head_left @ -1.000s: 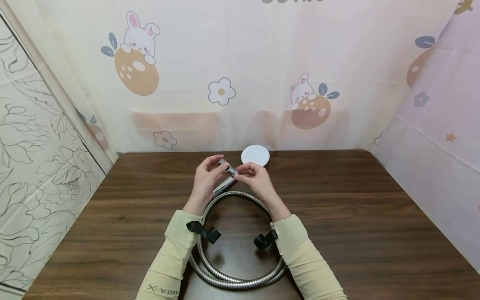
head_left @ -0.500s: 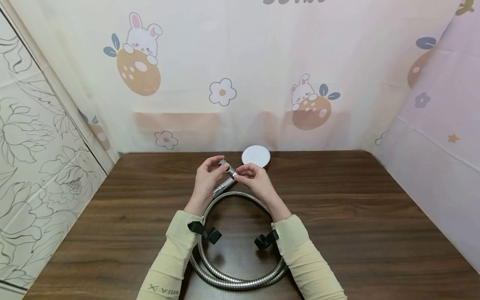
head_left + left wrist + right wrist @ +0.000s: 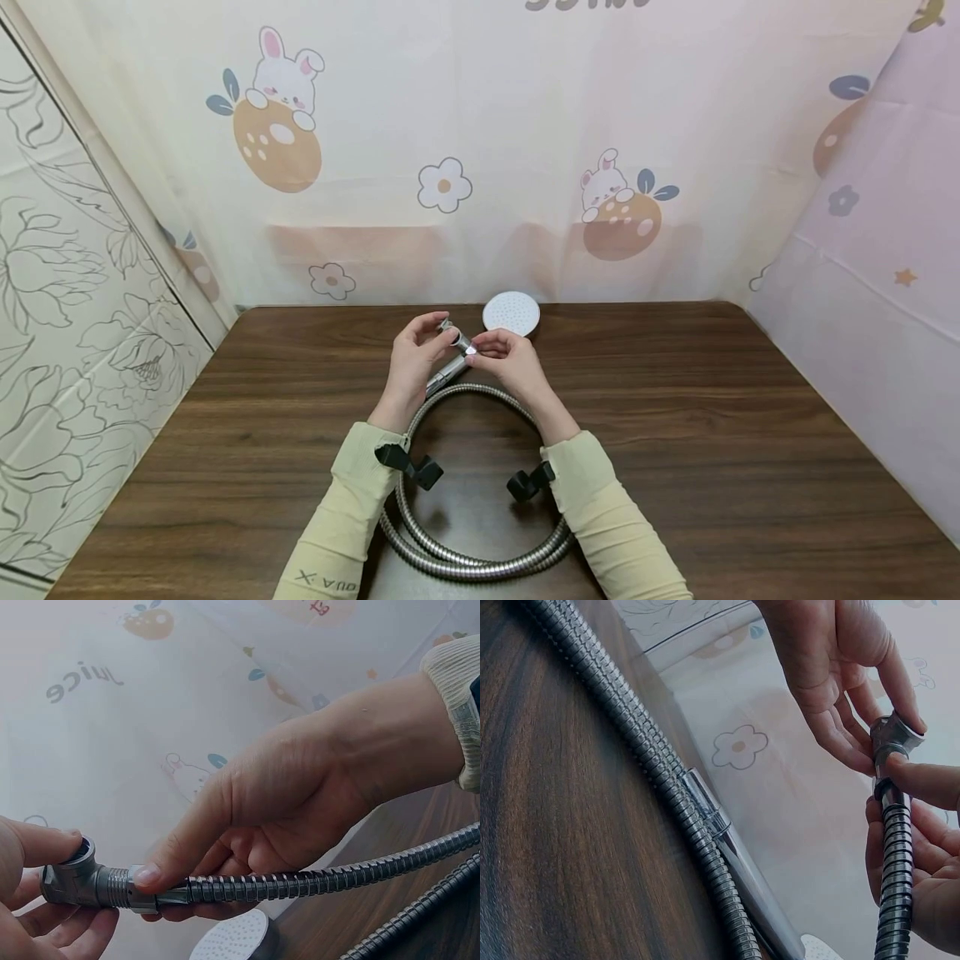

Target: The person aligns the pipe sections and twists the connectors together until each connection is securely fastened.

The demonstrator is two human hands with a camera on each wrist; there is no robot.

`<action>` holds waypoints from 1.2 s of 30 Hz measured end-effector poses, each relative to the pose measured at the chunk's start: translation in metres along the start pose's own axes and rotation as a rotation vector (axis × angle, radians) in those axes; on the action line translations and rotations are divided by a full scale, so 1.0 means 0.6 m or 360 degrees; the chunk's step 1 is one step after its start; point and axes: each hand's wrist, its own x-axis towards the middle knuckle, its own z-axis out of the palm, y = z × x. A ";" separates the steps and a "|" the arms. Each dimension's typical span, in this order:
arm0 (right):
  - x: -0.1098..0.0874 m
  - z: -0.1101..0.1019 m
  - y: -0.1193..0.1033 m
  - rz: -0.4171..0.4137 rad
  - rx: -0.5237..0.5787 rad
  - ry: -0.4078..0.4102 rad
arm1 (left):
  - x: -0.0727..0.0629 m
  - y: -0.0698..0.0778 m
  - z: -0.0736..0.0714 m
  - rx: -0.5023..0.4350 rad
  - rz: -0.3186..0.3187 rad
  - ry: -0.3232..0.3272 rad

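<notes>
Above the far half of the table, my left hand holds a chrome tee-shaped pipe fitting, thumb and fingers about its body and side opening. My right hand pinches the metal end nut of a flexible shower hose, the thumb lying on the nut. The nut sits at the fitting's threaded end, with some thread showing between them. From the nut the hose runs down to a coil on the table. My right fingers partly cover the nut and hose end.
A shower head with a white face lies behind my hands, its chrome handle slanting towards the hose coil. The coil loops under my forearms on the brown wooden table. A printed curtain hangs at the back.
My right fingertips have shifted slightly on the hose nut. The left hand keeps its hold on the fitting, and the shower head and coil stay in place.
</notes>
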 end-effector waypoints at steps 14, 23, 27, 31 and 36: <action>0.000 0.000 0.004 0.0002 -0.0009 -0.0022 | -0.004 0.003 0.002 0.0007 0.0022 0.0005; 0.001 0.000 0.005 -0.0022 -0.0011 -0.0029 | -0.005 0.004 0.002 -0.0025 0.0030 -0.0012; -0.001 0.000 0.003 -0.0015 -0.0016 -0.0033 | -0.006 0.004 0.002 -0.0018 0.0029 -0.0020; -0.002 0.001 0.001 -0.0010 -0.0014 -0.0040 | -0.006 0.005 0.002 -0.0019 0.0029 -0.0021; 0.000 0.001 0.001 -0.0015 0.0003 -0.0065 | -0.006 0.006 0.003 -0.0027 0.0030 -0.0028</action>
